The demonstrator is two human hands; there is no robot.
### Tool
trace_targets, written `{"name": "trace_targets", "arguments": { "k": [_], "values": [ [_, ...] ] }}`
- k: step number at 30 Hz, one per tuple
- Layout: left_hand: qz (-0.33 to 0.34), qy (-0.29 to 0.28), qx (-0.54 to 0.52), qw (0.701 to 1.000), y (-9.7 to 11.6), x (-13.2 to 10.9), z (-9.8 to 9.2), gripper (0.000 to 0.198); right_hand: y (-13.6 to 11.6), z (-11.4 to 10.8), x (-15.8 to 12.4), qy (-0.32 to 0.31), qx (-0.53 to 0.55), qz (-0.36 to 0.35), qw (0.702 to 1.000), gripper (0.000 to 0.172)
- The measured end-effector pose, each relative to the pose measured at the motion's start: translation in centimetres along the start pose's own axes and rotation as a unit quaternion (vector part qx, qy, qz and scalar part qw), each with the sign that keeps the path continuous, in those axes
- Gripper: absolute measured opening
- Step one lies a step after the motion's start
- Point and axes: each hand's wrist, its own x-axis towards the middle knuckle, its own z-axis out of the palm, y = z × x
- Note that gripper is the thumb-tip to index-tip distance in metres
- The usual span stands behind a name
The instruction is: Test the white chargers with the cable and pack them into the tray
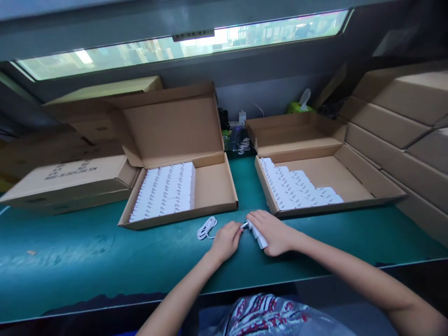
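Observation:
Over the green table, my right hand (271, 232) is wrapped round several small white blocks (259, 238) standing in a row. My left hand (227, 241) pinches the end of a white cable at a small silver-and-white plug (244, 225), which meets or nearly touches the top end of the blocks. The coiled white cable (206, 228) lies on the table just left of my left hand. Beyond my hands stand two open cardboard boxes: the left box (216, 186) holds packed rows of white blocks, and the right box (350, 175) holds stepped rows of similar ones.
Closed cartons (70, 179) lie at the left, and more cartons (395, 112) are stacked at the right. Between the open boxes, at the back, are a power strip, cables and a bagged item (238, 137). A green tissue pack (299, 107) stands behind the right box.

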Motion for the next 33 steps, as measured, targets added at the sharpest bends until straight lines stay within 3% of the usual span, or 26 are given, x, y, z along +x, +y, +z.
{"name": "trace_targets", "arguments": {
  "k": [16, 24, 27, 33],
  "values": [
    [0.045, -0.063, -0.024, 0.997, -0.6, 2.1, 0.0, 0.021, 0.3, 0.5, 0.1, -0.003, 0.014, 0.012, 1.000, 0.081],
    [0.000, -0.048, -0.041, 0.998, -2.0, -1.3, -2.2, 0.019, 0.5, 0.4, 0.2, -0.015, 0.016, 0.019, 1.000, 0.084],
    [-0.024, -0.026, -0.059, 0.998, -0.4, -2.3, -1.3, 0.018, 0.6, 0.5, 0.2, -0.008, 0.020, 0.022, 1.000, 0.084],
    [-0.027, -0.018, -0.070, 0.997, 2.4, -1.6, 1.7, 0.019, 0.5, 0.9, 0.0, 0.014, 0.017, 0.017, 1.000, 0.083]
  ]
}}
